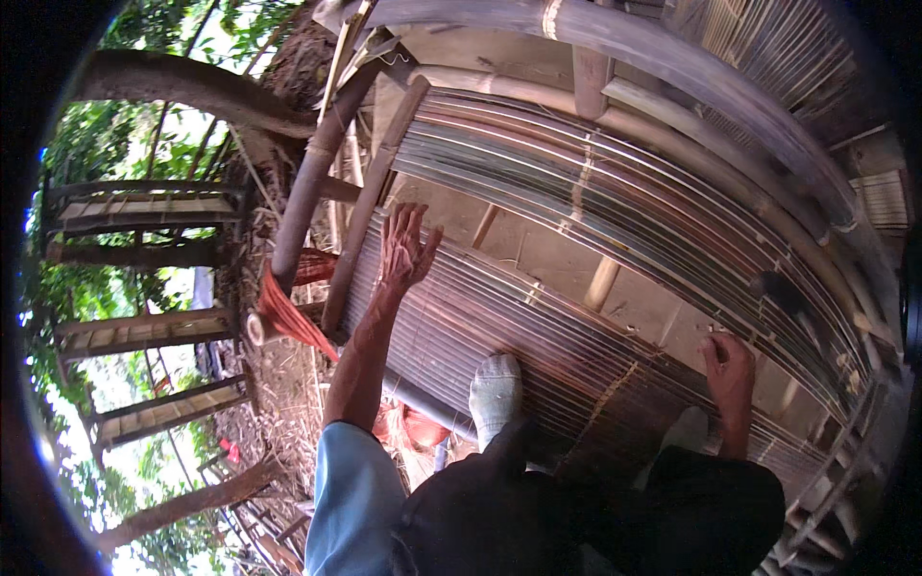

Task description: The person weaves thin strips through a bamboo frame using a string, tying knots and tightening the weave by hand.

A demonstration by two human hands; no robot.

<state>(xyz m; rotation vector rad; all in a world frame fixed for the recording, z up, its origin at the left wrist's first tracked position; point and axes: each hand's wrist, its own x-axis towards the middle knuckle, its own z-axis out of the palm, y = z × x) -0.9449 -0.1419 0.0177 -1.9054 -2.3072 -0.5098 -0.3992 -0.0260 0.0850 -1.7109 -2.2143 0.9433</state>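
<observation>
My left hand reaches forward over the end of the near slatted panel. Its fingers are spread and nothing shows in them. Thin bamboo strips make up this panel, tied across with pale cord. Beyond a long gap lies a second slatted panel, also bound with cord. To the right, my right hand hovers at the near edge of the gap, thumb and fingers curled together. Whatever may be pinched there is too small to make out. A dark wooden side bar runs past the left ends of the strips.
My socked foot stands on the near panel. Through the gap, a bamboo crosspiece shows. A thick bamboo rail curves along the far side. Orange-red cloth hangs by a post at left; bamboo steps and foliage lie beyond.
</observation>
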